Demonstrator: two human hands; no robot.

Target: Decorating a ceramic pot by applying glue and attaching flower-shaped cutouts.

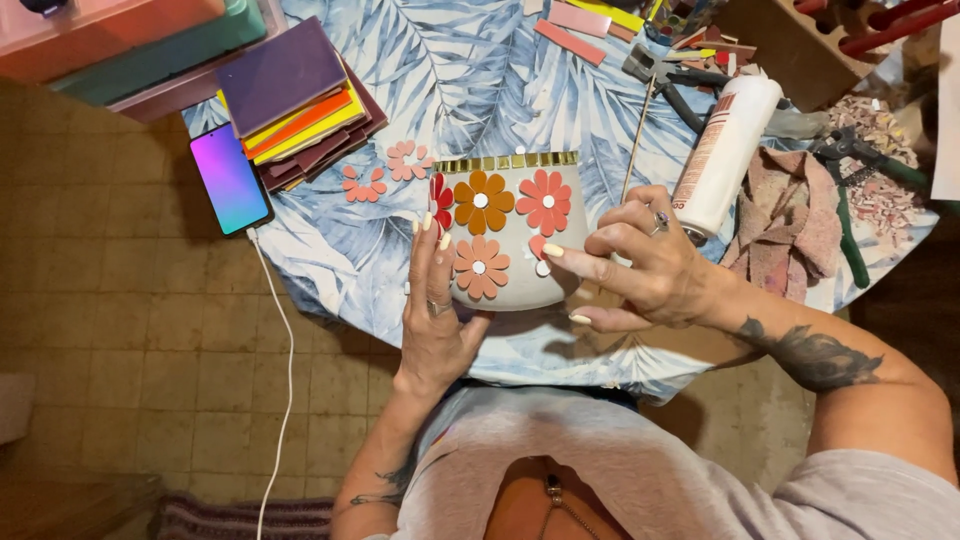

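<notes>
A pale pot lies on its side on the leaf-print tablecloth, decorated with orange, red and pink flower pieces and a row of small gold tiles along its rim. My left hand rests flat against the pot's left side, steadying it. My right hand reaches in from the right, its fingertips at a small coral petal piece beside a white dot on the pot's surface.
Two loose pink flowers lie left of the pot. A phone with a white cable and a stack of coloured sheets sit at the left. A white glue tube, pliers, a rag and tile chips lie at the right.
</notes>
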